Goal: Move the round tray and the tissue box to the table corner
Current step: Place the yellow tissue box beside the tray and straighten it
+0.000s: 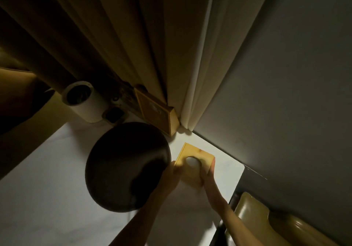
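No text, label, brand, number or sign can be read anywhere in this dim view. The top of the wooden tissue box (pixel 194 161) is plain, and the dark round tray (pixel 125 165) carries no marking. The framed picture (pixel 155 110) leaning at the curtain shows only a pale blur, too faint to make out as lettering.

Single head view: I'm looking steeply down, facing the table (pixel 57 198) corner near the curtain (pixel 118 45); fingers (pixel 176 167) sitting low-centre, close below me.
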